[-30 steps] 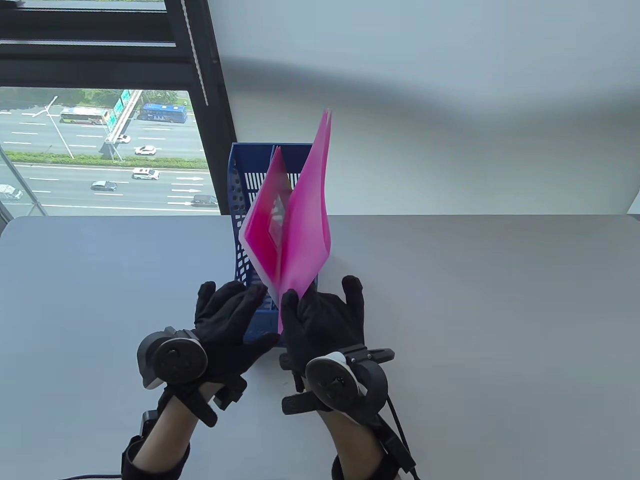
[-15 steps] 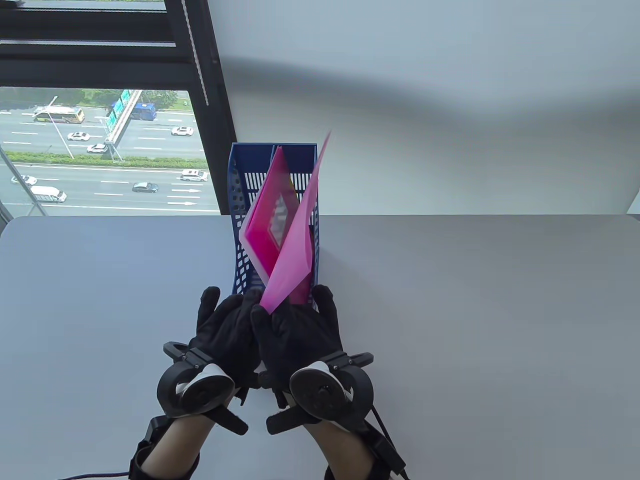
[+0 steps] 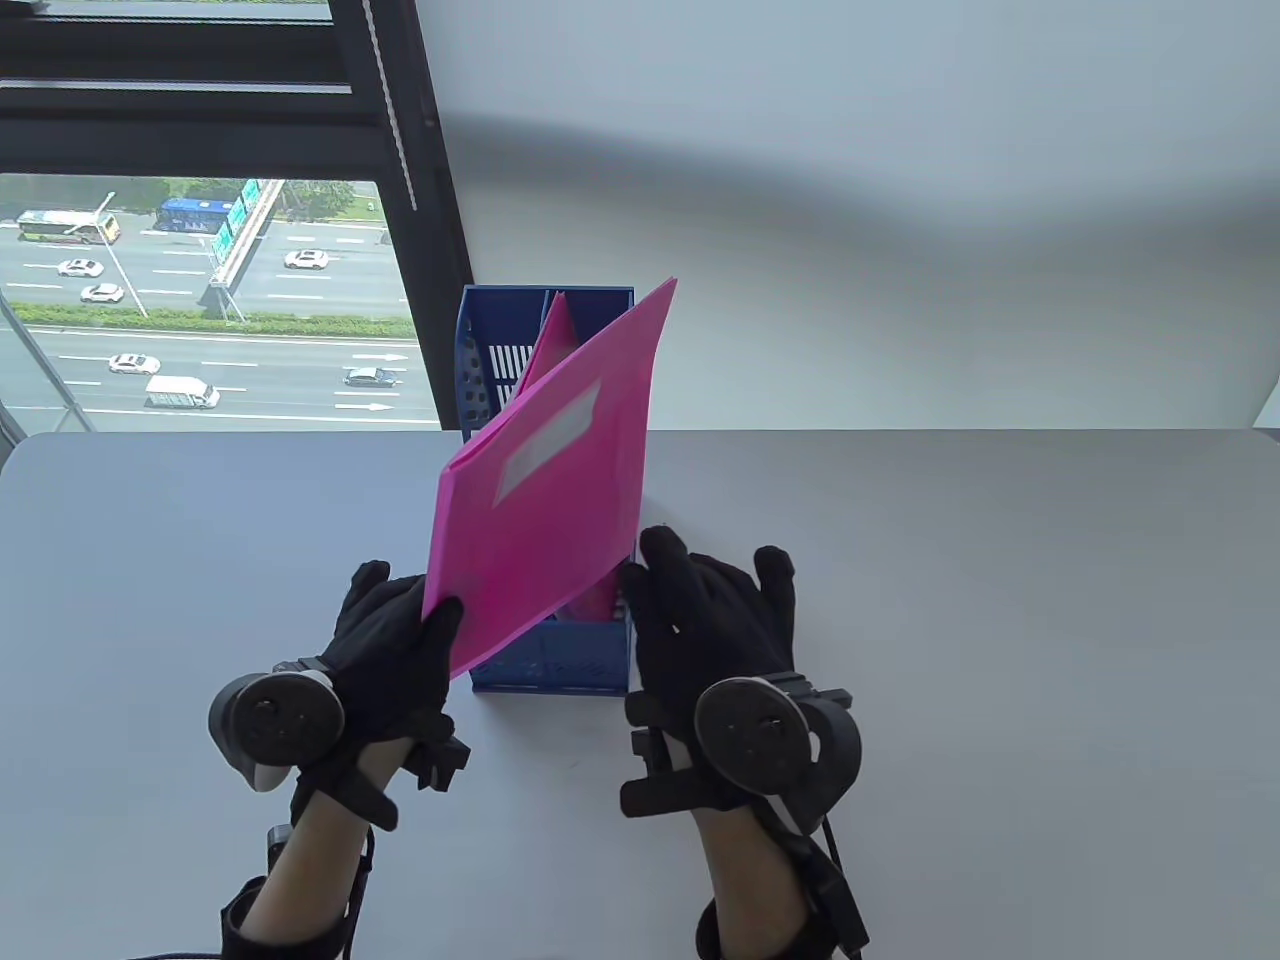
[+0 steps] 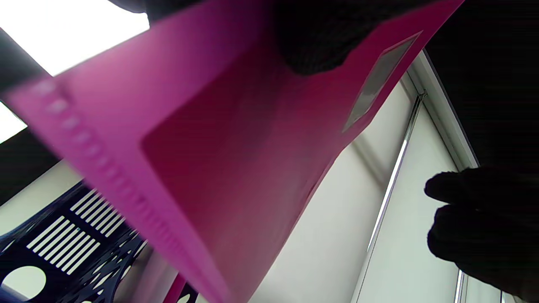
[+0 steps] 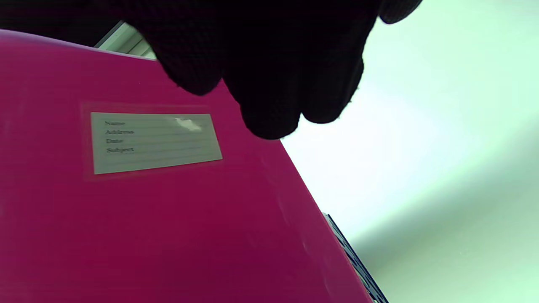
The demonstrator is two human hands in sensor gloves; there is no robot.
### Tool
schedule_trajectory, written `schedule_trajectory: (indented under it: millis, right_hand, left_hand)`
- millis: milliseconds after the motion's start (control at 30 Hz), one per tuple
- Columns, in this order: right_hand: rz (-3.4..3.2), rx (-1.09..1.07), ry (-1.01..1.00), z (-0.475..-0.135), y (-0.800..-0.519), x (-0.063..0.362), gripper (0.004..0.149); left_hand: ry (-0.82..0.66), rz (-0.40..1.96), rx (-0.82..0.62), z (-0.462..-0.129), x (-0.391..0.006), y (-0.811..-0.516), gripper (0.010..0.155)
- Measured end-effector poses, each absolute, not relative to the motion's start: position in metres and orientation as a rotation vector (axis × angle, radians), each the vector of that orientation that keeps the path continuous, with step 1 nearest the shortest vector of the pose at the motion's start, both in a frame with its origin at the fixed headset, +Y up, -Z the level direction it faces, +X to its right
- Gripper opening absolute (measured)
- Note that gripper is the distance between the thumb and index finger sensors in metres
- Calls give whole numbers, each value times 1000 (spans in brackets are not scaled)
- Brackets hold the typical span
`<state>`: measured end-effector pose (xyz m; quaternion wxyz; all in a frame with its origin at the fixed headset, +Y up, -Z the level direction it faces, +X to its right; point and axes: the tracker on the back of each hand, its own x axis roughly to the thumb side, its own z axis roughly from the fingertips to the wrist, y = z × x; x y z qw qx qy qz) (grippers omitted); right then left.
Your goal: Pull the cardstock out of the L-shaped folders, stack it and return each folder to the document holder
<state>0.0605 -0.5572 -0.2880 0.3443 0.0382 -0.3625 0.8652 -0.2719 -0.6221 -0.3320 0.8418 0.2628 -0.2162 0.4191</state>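
Your left hand [image 3: 395, 640] pinches the lower left corner of a translucent pink plastic L-shaped folder [image 3: 555, 470], thumb on its front face, and holds it tilted above the desk [image 3: 1000, 620], partly in front of the blue perforated plastic document holder [image 3: 480, 370]. The folder's top corner leans toward the desk's far edge. A pale rectangular label [image 3: 548, 440] sits on its front; in the right wrist view the label [image 5: 155, 142] reads Name, Address, Date, Subject. In the left wrist view a darker sheet [image 4: 236, 160] shows through the folder, likely the cardstock.

Your right hand [image 3: 715, 625] hangs just right of the holder's near end, fingers relaxed and spread, gripping nothing; thumb near the folder's lower right edge, contact unclear.

The holder stands at the middle of the desk, running from near your hands to the far edge. A second pink folder [image 3: 555, 325] stands inside it, top corner poking up behind the held one.

A window [image 3: 200, 300] behind the desk's far left corner shows a road with cars.
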Motion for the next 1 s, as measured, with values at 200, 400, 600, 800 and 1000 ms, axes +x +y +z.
schedule_trajectory:
  millis: [200,400,600,800,1000]
  right_hand:
    - [2199,50,-719,-310,-573,87,55]
    - [2014,111,-459,-333,-595,97,62]
    - [1765,245,-224,-352,-615,101,65]
    - [1585,294,-173,-361,-626,101,44]
    - [1658,284,-235,-359,-623,104,41]
  left_hand:
    - [-517,1054,371,-348,-294,-631,46]
    - [-601,1175,226,-360,-301,-641,45]
    - [-651,1238,97,-368,-297,-653,45]
    - [-707,1263,-51,-374,-287,-663,45]
    - [-745,1333,-148,-378,-284,-671,46]
